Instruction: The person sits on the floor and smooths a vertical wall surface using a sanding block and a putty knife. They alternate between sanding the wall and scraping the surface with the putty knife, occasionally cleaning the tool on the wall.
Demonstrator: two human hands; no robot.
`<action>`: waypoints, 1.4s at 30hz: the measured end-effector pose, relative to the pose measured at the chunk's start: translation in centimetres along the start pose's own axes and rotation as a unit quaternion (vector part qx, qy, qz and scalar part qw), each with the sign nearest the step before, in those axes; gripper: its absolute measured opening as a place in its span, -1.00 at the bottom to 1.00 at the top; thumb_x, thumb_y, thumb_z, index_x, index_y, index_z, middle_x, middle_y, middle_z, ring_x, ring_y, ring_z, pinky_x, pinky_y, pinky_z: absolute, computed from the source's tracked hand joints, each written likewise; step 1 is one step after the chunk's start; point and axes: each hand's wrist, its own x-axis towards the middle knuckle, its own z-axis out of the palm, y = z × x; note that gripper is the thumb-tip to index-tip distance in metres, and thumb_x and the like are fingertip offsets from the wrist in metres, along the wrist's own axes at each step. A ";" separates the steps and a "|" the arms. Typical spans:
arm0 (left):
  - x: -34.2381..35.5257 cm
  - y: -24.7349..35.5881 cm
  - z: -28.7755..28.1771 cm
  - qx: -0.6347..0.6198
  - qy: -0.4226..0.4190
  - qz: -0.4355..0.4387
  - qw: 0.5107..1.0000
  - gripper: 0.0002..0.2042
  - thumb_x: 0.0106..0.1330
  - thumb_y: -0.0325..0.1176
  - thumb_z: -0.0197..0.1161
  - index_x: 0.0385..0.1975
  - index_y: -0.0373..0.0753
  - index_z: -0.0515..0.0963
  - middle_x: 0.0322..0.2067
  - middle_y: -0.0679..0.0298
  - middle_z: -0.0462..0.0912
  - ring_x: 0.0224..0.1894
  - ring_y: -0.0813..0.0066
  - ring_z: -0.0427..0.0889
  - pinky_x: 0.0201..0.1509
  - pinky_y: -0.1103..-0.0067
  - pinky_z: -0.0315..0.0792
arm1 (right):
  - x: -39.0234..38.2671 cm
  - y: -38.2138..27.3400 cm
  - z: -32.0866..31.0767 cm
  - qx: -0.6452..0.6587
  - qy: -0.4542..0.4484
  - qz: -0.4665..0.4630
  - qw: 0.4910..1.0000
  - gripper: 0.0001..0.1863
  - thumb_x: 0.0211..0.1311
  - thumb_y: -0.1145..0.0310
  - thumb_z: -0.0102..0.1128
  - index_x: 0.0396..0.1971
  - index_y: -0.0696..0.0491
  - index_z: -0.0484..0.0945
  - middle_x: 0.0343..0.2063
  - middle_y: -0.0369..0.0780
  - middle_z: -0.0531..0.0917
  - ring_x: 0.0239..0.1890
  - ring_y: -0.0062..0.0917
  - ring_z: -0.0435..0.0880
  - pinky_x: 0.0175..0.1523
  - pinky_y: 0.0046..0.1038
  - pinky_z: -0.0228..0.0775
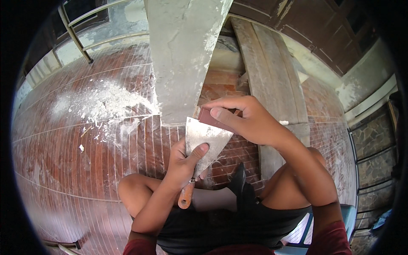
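A wide putty knife [208, 138] with a worn metal blade and an orange-brown wooden handle is gripped in my left hand [183, 163], the thumb flat on the blade. Its handle points down toward my lap and its broad edge faces away from me. In my right hand [244, 121] is a folded piece of reddish-brown sandpaper [212, 120], pinched between thumb and fingers. The sandpaper lies against the blade's broad edge, toward its right side. Some of the right fingers are hidden behind the sandpaper.
A grey pillar [180, 63] with chipped paint stands straight ahead. White paint flakes [106, 102] are strewn over the red tiled floor [80, 170] at left. Wooden planks [272, 72] stretch away on the right. A metal rail [72, 32] stands far left.
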 end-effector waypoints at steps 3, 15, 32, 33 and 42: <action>-0.1 0.1 -0.3 -0.002 -0.002 -0.003 1.000 -0.73 0.40 -0.29 0.26 -0.11 -0.37 0.46 -0.51 0.16 0.61 -0.74 0.50 0.48 -0.75 0.61 0.29 | -0.3 0.2 -0.4 0.003 -0.012 -0.001 1.000 -0.64 0.42 0.22 0.11 0.04 0.12 0.63 -0.17 -0.20 0.73 -0.14 -0.59 0.63 -0.02 -0.50 0.45; -0.2 1.1 -0.7 -0.003 0.008 0.029 1.000 -0.73 0.40 -0.29 0.26 -0.11 -0.37 0.49 -0.49 0.16 0.62 -0.73 0.52 0.49 -0.73 0.61 0.34 | -0.3 -0.4 -1.1 0.044 -0.005 -0.012 0.999 -0.63 0.42 0.21 0.13 0.02 0.17 0.62 -0.19 -0.21 0.73 -0.14 -0.60 0.62 0.02 -0.49 0.44; -0.1 0.6 0.1 0.015 0.005 -0.009 1.000 -0.72 0.38 -0.30 0.26 -0.10 -0.37 0.46 -0.53 0.16 0.61 -0.79 0.50 0.45 -0.79 0.61 0.27 | -0.5 -0.6 -1.6 0.003 -0.025 -0.026 0.999 -0.64 0.43 0.22 0.11 0.00 0.19 0.62 -0.17 -0.19 0.74 -0.13 -0.58 0.63 0.03 -0.50 0.44; -0.1 0.7 -0.1 0.018 0.029 0.018 0.999 -0.72 0.38 -0.29 0.26 -0.10 -0.37 0.46 -0.53 0.16 0.61 -0.79 0.50 0.45 -0.79 0.61 0.26 | -0.6 -0.5 -1.8 0.006 -0.029 -0.030 0.999 -0.64 0.43 0.22 0.11 0.01 0.19 0.62 -0.17 -0.19 0.74 -0.13 -0.58 0.63 0.03 -0.49 0.44; 0.2 1.0 -0.8 0.011 0.050 0.019 0.998 -0.72 0.40 -0.29 0.25 -0.09 -0.38 0.47 -0.48 0.16 0.62 -0.74 0.52 0.47 -0.75 0.61 0.30 | -0.8 -0.4 -2.3 -0.013 -0.032 -0.008 0.999 -0.65 0.42 0.23 0.12 -0.01 0.19 0.62 -0.14 -0.20 0.73 -0.09 -0.58 0.62 0.09 -0.49 0.41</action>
